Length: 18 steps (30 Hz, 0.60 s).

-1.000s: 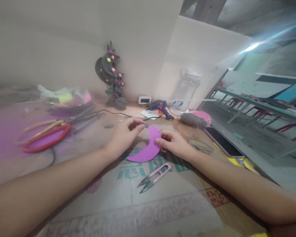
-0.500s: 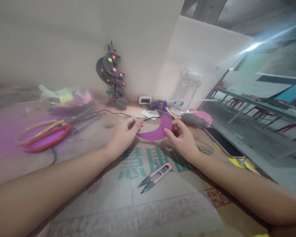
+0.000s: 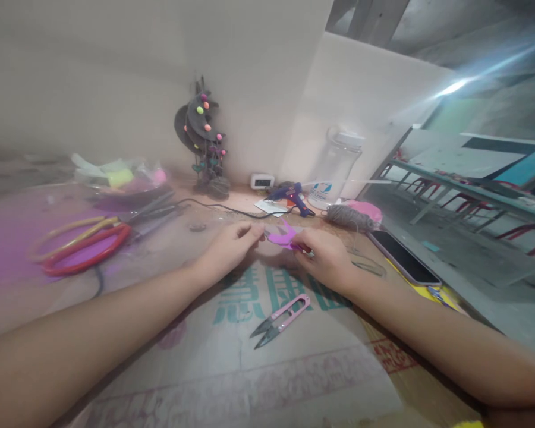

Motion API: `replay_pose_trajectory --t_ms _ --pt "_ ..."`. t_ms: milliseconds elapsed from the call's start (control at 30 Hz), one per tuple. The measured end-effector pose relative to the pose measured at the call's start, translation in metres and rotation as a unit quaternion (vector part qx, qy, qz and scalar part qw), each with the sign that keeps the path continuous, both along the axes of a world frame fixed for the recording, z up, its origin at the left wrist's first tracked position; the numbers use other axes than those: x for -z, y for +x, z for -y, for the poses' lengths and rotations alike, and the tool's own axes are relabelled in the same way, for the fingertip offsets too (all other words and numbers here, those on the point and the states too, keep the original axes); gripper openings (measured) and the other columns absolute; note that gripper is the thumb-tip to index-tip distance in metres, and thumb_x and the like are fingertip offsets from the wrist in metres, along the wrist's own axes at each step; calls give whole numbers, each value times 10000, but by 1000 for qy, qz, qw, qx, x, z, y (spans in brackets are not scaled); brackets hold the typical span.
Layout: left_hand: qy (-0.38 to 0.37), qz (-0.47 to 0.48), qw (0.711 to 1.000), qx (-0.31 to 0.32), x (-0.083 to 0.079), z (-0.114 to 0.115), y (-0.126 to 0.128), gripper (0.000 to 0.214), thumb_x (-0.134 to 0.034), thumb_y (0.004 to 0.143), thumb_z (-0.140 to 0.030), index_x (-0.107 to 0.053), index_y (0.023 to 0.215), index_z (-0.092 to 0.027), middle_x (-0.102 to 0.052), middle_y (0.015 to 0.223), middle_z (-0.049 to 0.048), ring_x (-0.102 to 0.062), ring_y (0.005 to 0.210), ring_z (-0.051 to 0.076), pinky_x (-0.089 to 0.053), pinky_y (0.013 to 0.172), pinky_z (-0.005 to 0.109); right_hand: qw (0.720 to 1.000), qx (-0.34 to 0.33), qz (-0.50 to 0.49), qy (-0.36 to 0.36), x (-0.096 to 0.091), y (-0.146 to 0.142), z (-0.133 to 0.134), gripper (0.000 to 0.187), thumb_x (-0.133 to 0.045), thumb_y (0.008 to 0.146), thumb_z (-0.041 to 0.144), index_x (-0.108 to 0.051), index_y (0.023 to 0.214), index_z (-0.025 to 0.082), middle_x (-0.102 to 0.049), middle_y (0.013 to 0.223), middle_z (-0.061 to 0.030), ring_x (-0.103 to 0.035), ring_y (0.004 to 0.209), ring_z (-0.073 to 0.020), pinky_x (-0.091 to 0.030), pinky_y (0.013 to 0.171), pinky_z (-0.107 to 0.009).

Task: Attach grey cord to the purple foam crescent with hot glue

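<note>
Between my two hands is a purple crescent-shaped piece (image 3: pixel 282 238), tilted so that less of its face shows; it looks like felt, with a grey edge. My left hand (image 3: pixel 234 246) pinches its left tip between thumb and fingers. My right hand (image 3: pixel 323 252) grips its right side, the fingers curled over and hiding part of it. Below the hands, a pair of pink-handled thread snips (image 3: pixel 289 314) lies on the printed sheet with its blades apart, untouched.
Scissors with red and yellow handles (image 3: pixel 89 258) lie left, near a plastic bag of colourful bits (image 3: pixel 125 178). Behind are a decorated crescent ornament (image 3: pixel 200 128), small clock (image 3: pixel 262 181), blue glue gun (image 3: pixel 292 193), bottle (image 3: pixel 336 166) and grey yarn (image 3: pixel 350 218). A phone (image 3: pixel 405 257) lies right.
The purple crescent has tipped over and lowered, so its broad face no longer shows. My right hand has turned, knuckles upward; my left hand has shifted slightly right.
</note>
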<state>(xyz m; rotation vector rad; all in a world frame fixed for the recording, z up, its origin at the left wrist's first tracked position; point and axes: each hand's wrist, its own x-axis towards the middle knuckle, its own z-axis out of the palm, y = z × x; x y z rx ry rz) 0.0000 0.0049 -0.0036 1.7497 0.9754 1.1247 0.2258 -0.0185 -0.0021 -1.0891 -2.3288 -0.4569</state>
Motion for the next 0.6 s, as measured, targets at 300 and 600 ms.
replay_pose_trajectory --t_ms 300,600 --pt "-14 -38 999 -12 2 -2 1 282 -533 810 -412 -532 642 -186 -508 559 -41 -443 531 122 -338 533 236 999 -46 7 -5 -6 -4 8 214 -561 871 399 -591 856 187 -594 700 -35 -507 653 -165 -336 629 -284" --pt "-26 -54 998 -29 -1 1 0 283 -532 817 -439 -570 706 -182 -529 566 -39 -458 533 123 -359 551 237 937 103 -317 -100 -15 17 -27 242 -529 865 416 -493 753 205 -501 668 21 -460 627 -134 -379 611 -265"
